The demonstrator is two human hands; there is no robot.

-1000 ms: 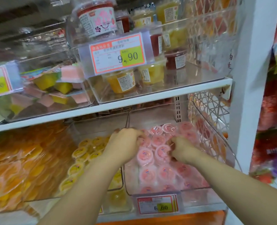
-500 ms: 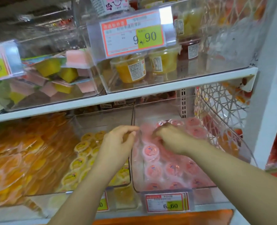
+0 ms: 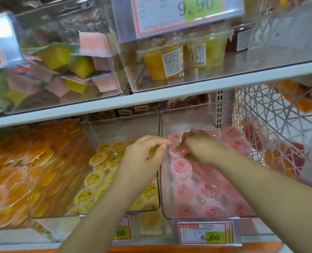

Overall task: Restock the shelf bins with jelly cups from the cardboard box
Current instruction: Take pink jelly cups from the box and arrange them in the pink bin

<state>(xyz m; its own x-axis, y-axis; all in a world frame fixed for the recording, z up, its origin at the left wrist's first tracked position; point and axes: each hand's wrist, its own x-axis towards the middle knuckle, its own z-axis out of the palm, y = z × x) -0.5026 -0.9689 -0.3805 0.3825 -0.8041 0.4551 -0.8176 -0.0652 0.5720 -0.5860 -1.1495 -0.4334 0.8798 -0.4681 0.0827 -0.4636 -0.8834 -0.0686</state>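
Note:
Pink jelly cups (image 3: 181,166) fill the clear right-hand bin (image 3: 202,215) on the lower shelf. My right hand (image 3: 199,146) reaches into the back of this bin, blurred, and its bent fingertips pinch a pink cup (image 3: 175,151) at the rear left. My left hand (image 3: 144,152) hovers over the clear wall between this bin and the neighbouring bin of yellow jelly cups (image 3: 94,178). Its fingers are loosely curled and hold nothing. The cardboard box is out of view.
An upper white shelf (image 3: 169,95) overhangs the bins, carrying clear bins of larger fruit cups (image 3: 163,62) and square jellies (image 3: 58,55). A bin of orange jellies (image 3: 19,172) sits far left. Price tags (image 3: 204,233) clip to the bin fronts. A white lattice panel (image 3: 272,128) closes the right side.
The view moved closer and lower. My right hand shifted from the middle of the pink cups to the back left; my left hand pulled out of the pink bin to the dividing wall.

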